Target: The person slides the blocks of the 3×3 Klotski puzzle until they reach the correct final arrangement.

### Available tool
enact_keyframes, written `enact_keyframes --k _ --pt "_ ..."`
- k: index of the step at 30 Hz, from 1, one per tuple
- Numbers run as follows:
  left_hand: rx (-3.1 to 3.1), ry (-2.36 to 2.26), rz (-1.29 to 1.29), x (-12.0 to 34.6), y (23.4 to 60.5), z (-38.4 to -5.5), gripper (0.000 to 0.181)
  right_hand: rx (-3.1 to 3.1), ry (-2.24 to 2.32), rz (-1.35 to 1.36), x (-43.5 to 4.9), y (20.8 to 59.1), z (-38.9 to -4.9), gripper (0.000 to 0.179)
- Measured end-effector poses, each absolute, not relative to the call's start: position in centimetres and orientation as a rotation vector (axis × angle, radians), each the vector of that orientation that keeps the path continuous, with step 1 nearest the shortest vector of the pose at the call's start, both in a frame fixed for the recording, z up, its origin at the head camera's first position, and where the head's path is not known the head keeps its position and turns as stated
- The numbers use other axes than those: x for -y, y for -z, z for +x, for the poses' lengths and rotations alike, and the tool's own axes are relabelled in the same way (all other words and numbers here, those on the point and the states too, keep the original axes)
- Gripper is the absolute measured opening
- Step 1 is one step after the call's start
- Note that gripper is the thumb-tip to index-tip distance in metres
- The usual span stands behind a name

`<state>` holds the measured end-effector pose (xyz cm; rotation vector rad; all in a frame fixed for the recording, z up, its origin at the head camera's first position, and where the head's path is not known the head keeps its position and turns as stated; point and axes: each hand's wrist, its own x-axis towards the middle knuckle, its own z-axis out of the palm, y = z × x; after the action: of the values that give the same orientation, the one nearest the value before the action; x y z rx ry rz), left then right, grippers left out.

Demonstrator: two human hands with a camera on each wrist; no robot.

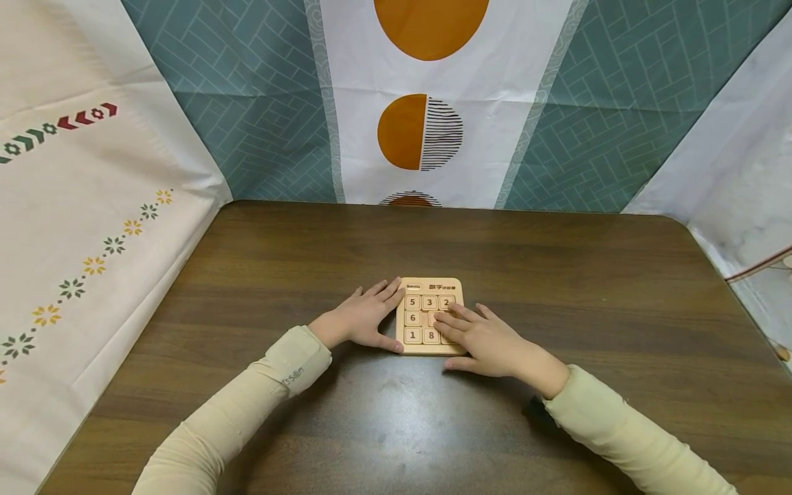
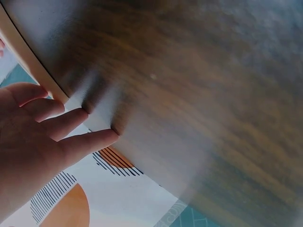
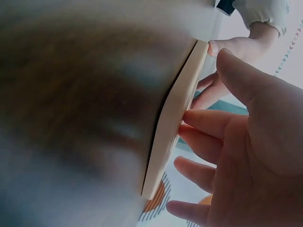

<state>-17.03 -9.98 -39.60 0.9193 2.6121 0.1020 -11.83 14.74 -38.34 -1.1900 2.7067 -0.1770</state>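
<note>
A pale wooden sliding number puzzle [image 1: 401, 330] lies flat on the dark table. Tiles 5, 3 and 2 form its top row; 6 stands below at the left, and 1 and 8 are at the bottom. My left hand [image 1: 365, 317] rests at the puzzle's left edge, fingers spread, with the thumb by the lower corner. Over the right side, my right hand [image 1: 491, 344] touches the tiles with extended fingertips, covering several of them. Its thumb lies off the lower right edge. In the right wrist view, the fingertips [image 3: 191, 116] meet the puzzle's top face.
The brown wood-grain table [image 1: 297, 254] extends around the puzzle. A patterned teal and white cloth [image 1: 260, 137] hangs behind the back edge. White embroidered fabric [image 1: 124, 179] is at the left, and pale fabric [image 1: 742, 151] at the right.
</note>
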Motion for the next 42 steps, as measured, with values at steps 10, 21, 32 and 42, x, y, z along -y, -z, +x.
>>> enact_keyframes --k 10,21,32,42 --pt "-2.609 -0.117 0.928 10.0 39.6 -17.1 0.105 -2.688 0.177 -1.207 -13.9 38.3 -12.0 0.067" --pt "-2.606 -0.108 0.927 10.2 39.3 -17.0 0.105 -2.707 0.197 -1.223 -15.8 37.5 -10.9 0.064" --pt "-2.605 -0.121 0.935 10.1 39.2 -17.0 0.105 -2.702 0.171 -1.244 -16.5 37.5 -10.5 0.062" --pt "-2.605 -0.122 0.932 10.1 39.2 -17.0 0.104 -2.721 0.18 -1.212 -16.6 37.9 -11.6 0.062"
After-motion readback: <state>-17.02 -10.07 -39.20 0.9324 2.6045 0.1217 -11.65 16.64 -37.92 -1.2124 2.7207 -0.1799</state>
